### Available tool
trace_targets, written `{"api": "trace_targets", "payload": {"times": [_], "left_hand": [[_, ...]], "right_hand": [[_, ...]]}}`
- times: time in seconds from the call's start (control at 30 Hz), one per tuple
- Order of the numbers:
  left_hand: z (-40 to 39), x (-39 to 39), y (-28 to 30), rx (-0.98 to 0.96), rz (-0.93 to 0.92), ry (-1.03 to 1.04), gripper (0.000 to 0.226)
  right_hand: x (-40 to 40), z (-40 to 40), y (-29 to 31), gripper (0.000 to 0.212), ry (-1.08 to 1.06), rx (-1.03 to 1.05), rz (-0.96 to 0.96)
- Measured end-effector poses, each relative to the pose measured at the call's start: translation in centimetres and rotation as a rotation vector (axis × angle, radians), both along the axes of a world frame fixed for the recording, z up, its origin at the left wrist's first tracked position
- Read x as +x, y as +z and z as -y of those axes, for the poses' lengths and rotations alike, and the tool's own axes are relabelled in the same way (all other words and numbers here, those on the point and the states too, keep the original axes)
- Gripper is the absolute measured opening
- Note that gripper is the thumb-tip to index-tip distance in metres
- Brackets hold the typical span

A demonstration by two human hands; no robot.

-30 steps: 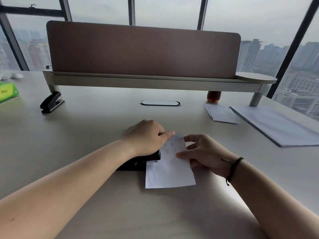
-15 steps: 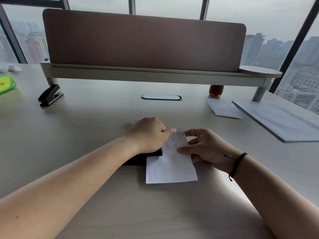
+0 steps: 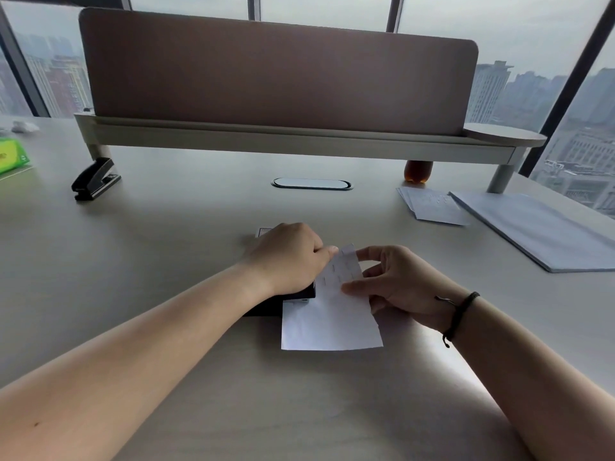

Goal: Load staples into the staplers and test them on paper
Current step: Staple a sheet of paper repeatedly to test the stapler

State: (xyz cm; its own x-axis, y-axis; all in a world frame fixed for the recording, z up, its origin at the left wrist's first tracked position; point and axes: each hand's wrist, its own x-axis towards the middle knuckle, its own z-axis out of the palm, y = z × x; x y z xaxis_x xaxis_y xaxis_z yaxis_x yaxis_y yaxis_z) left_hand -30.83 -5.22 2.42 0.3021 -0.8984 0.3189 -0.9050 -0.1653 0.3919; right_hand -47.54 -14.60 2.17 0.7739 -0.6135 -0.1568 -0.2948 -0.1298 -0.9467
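A black stapler lies on the desk at the centre, mostly covered by my left hand, whose curled fingers grip it from above. A small white slip of paper with several staples in its upper part sits with its left edge in the stapler's mouth. My right hand pinches the slip's right edge between thumb and fingers. A second black stapler stands at the far left by the shelf leg. A small box corner shows just behind my left hand.
A raised shelf with a brown divider panel runs across the back. A stack of small paper slips and larger sheets lie at the right. A green packet sits at the far left, an amber bottle under the shelf.
The camera has tipped slightly, so everything sits a bit higher in view. My hands stay on the stapler and the slip; the slip's top edge has lifted a little.
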Motion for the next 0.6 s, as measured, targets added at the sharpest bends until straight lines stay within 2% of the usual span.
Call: {"api": "trace_targets", "payload": {"times": [0.4,0.6], "left_hand": [[0.18,-0.27,-0.13,0.023,-0.003,0.028,0.061],[-0.03,-0.94,0.28,0.224,0.112,0.139,0.061]], "right_hand": [[-0.02,0.25,-0.27,0.044,0.014,0.003,-0.009],[-0.09,0.07,0.0,0.045,0.014,0.007,-0.013]]}}
